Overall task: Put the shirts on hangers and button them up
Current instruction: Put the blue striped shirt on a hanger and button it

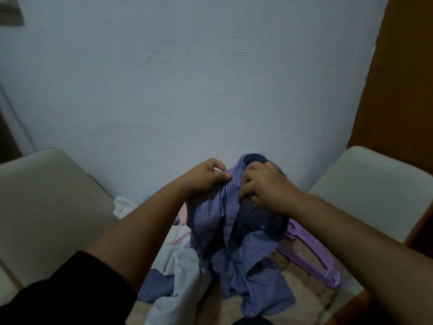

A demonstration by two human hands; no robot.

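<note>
A person's two bare forearms reached forward from the bottom of the view and met at a blue striped shirt held up just below the centre; the left hand came in from seven o'clock and the right hand from four o'clock, so the two hands sat side by side with the shirt's top between them. The left hand's fingers were curled and pinched a fold of the striped cloth near the collar, thumb and forefinger closed on it; the right hand's fingers were bent and gripped the cloth just at three o'clock of that fold, close beside the left hand but not plainly touching it. The shirt's collar end pointed to twelve o'clock, towards the pale wall, and its long axis ran from twelve down to six o'clock, the body hanging crumpled onto the surface below, whose kind could not be told; the front edge ran down between the two hands. A purple hanger lay at four o'clock from the hands, below the right forearm, its long axis slanting from ten to four o'clock; it looked nearer the right hand, which would probably be the one to fetch it. Pale garments lay at seven o'clock of the shirt; two cream cushions stood at either side; a black sleeve covered the left upper arm.
</note>
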